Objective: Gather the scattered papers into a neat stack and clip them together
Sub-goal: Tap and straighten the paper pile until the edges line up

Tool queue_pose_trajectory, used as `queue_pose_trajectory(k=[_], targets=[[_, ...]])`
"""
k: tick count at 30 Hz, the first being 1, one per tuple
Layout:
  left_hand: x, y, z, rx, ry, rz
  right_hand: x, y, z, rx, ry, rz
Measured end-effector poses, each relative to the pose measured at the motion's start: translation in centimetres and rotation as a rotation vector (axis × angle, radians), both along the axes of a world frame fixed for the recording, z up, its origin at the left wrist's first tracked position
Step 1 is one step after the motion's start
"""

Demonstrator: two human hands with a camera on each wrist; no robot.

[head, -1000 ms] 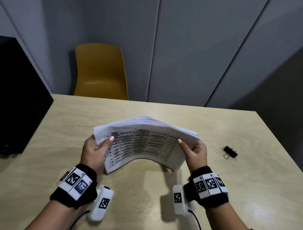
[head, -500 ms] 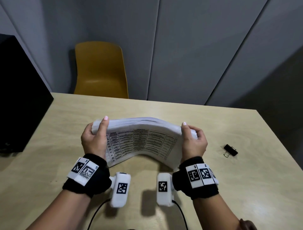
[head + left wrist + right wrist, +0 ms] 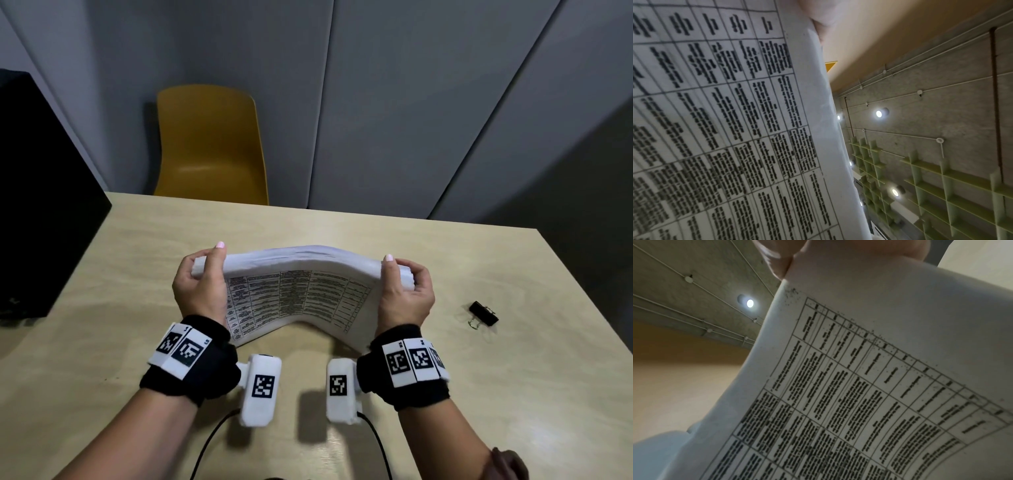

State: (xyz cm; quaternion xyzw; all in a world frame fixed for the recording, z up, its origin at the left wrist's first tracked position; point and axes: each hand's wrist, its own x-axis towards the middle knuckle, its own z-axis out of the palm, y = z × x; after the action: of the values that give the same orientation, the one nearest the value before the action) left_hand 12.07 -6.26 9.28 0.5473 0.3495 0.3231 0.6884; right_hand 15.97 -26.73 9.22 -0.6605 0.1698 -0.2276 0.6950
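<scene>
A thick stack of papers point(image 3: 301, 294) stands on its lower long edge on the wooden table point(image 3: 479, 394), bowed so that its middle arches up off the tabletop while the two lower corners touch down. The printed side, a table of ruled cells filled with dark text, faces the person. The left hand point(image 3: 198, 287) grips the left end of the stack, thumb curled over the top edge on the near side and fingers wrapped round the far side; the right hand point(image 3: 406, 294) clamps the right end of the stack in the same way, thumb on the near face and fingers curled behind. Both wrists wear black bands with white marker tags, and a white camera pod hangs below each wrist, just nearer the person than the stack. In the left wrist view the printed sheet point(image 3: 725, 129) fills most of the picture, with a fingertip at its top edge; in the right wrist view the sheet point(image 3: 869, 386) curves away under a thumb pressed on its upper corner. A black binder clip point(image 3: 483, 314) lies on the table well to the right of the stack, apart from both hands. Beyond the stack, past the table's far edge, stands a yellow chair point(image 3: 212, 147), and to the stack's left a large black box point(image 3: 41, 205) sits on the table.
</scene>
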Motion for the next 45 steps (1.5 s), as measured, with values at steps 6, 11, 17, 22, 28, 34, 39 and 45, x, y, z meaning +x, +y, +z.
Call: queue_pose_trajectory(k=[6, 11, 17, 22, 28, 34, 39, 45], targets=[[0.4, 0.2, -0.1, -0.015, 0.002, -0.019, 0.5, -0.1, 0.3, 0.037, 0.02, -0.01], [0.2, -0.1, 0.1, -0.081, -0.002, -0.022, 0.8, 0.0, 0.2, 0.014, 0.086, -0.028], [0.4, -0.1, 0.0, -0.061, -0.004, -0.043, 1.2, 0.0, 0.0, 0.018, 0.062, -0.047], [0.2, 0.2, 0.1, -0.019, -0.018, -0.129, 1.0, -0.2, 0.1, 0.007, 0.009, 0.005], [-2.6, 3.2, -1.3, 0.238, -0.079, -0.692, -0.4, -3.4, -2.0, -0.3, -0.105, 0.541], [-2.9, 2.2, -3.1, 0.306, 0.139, -0.583, -0.3, -3.8, -4.2, -0.334, 0.025, 0.546], [-2.8, 2.8, -2.5, 0.291, 0.09, -0.525, -0.6, -3.2, -3.8, -0.182, 0.008, 0.47], [-3.8, 2.0, -2.8, 0.236, 0.075, -0.514, -1.2, -3.8, -5.5, -0.234, 0.144, 0.529]])
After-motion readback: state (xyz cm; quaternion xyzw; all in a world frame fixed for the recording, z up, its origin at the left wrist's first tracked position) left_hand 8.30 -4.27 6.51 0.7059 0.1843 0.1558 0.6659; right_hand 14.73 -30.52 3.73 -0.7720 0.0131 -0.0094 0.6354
